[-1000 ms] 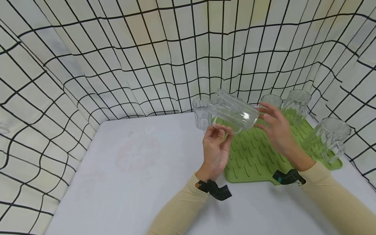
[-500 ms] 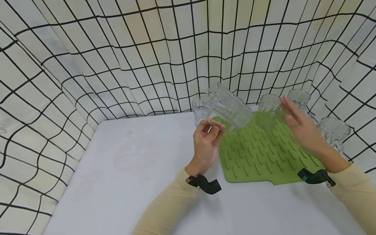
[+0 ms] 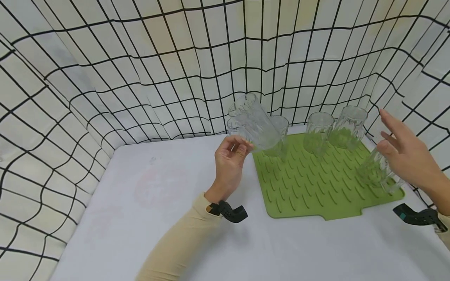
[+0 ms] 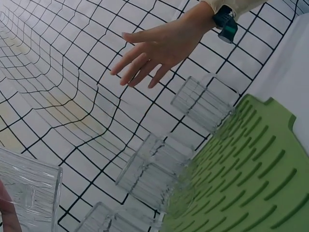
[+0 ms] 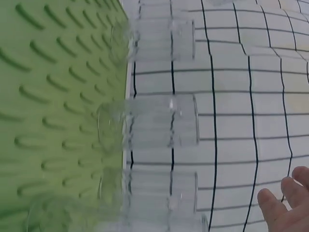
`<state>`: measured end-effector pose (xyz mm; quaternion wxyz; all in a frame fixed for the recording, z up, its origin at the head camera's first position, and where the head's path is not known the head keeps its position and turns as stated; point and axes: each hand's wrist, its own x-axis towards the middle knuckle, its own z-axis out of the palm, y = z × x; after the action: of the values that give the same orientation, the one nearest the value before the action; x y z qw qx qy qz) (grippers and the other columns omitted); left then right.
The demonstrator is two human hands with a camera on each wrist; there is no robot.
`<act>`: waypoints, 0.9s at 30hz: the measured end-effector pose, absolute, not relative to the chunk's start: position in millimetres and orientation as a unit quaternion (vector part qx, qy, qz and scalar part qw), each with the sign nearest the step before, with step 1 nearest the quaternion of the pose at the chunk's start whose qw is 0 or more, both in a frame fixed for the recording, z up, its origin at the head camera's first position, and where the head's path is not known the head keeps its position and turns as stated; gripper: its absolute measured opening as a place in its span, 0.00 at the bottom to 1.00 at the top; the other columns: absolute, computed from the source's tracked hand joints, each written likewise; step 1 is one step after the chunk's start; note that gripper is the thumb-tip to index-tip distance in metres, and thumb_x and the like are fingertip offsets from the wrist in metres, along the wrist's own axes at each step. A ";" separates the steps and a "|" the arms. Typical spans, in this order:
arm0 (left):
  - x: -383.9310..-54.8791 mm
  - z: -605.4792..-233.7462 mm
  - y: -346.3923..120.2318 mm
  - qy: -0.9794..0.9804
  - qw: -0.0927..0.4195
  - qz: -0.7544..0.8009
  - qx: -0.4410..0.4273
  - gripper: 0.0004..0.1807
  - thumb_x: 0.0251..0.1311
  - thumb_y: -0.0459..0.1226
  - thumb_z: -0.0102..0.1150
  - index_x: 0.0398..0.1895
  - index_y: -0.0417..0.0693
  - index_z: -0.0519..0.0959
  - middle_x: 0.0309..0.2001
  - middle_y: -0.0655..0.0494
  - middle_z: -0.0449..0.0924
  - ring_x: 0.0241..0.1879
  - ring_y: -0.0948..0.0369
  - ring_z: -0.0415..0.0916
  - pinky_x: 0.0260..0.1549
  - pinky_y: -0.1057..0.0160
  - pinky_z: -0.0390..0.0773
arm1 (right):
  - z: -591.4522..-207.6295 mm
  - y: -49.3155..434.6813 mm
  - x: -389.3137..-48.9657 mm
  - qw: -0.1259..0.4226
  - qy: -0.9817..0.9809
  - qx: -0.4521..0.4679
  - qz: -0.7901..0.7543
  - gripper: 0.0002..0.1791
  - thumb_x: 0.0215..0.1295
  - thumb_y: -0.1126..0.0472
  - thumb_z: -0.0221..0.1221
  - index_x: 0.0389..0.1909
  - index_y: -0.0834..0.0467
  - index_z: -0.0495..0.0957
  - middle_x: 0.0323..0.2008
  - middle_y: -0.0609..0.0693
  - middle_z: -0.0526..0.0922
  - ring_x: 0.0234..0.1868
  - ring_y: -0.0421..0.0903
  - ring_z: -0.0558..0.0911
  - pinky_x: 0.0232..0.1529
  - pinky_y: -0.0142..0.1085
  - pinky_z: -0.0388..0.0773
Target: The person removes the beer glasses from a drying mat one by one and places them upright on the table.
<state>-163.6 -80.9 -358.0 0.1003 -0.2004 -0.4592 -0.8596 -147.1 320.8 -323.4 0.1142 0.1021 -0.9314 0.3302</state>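
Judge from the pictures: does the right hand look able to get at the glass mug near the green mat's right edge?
Probably yes. The right hand holds nothing and hovers near the glass mug on the green mat; no other object shows between them.

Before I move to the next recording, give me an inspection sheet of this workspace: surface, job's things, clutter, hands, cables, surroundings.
Surface: white table with a green ridged mat on it.
Job's things: tilted glass mug, held in the air; other glass mugs on the mat, total count unclear through overlapping glass.
Clutter: nothing seen.
Hands: left hand holds the tilted mug; right hand is raised, holding nothing.
Cables: nothing seen.
Surroundings: pale backdrop with black grid lines, behind and at both sides.
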 end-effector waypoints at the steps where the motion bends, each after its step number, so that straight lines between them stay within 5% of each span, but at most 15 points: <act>1: -164.6 -357.6 -83.2 -0.465 0.105 -0.856 -0.202 0.18 0.72 0.22 0.49 0.38 0.55 0.79 0.41 0.62 0.79 0.43 0.67 0.82 0.51 0.72 0.84 | -323.4 324.6 -145.7 0.125 -0.934 0.102 0.319 0.40 0.82 0.45 0.46 0.84 0.38 0.34 0.86 0.54 0.36 0.73 0.83 0.56 0.64 0.80 0.55; 13: -171.5 -353.4 -107.8 -0.606 0.196 -0.744 -0.200 0.16 0.69 0.21 0.55 0.39 0.54 0.77 0.38 0.65 0.80 0.42 0.68 0.81 0.47 0.73 0.83 | -335.9 367.1 -134.8 0.169 -0.956 0.071 0.228 0.45 0.81 0.37 0.45 0.85 0.51 0.35 0.85 0.60 0.35 0.77 0.81 0.50 0.74 0.78 0.44; 21: -173.4 -352.3 -124.2 -0.641 0.220 -0.712 -0.183 0.04 0.68 0.21 0.56 0.43 0.26 0.73 0.38 0.66 0.79 0.41 0.68 0.82 0.46 0.73 0.84 | -345.4 386.6 -126.7 0.196 -0.961 0.046 0.188 0.53 0.75 0.25 0.38 0.84 0.55 0.34 0.84 0.64 0.37 0.83 0.70 0.41 0.82 0.67 0.34; 27: -176.6 -355.4 -136.1 -0.653 0.236 -0.701 -0.164 0.07 0.68 0.21 0.57 0.45 0.23 0.72 0.38 0.66 0.79 0.41 0.69 0.82 0.46 0.73 0.84 | -357.8 398.4 -122.7 0.173 -0.970 0.029 0.166 0.55 0.75 0.26 0.40 0.83 0.58 0.30 0.82 0.68 0.34 0.83 0.71 0.38 0.81 0.69 0.34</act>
<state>-176.6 -136.1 -355.4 0.2363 -0.1637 -0.6526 -0.7011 -122.7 398.4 -357.8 0.1732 0.0287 -0.9704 0.1661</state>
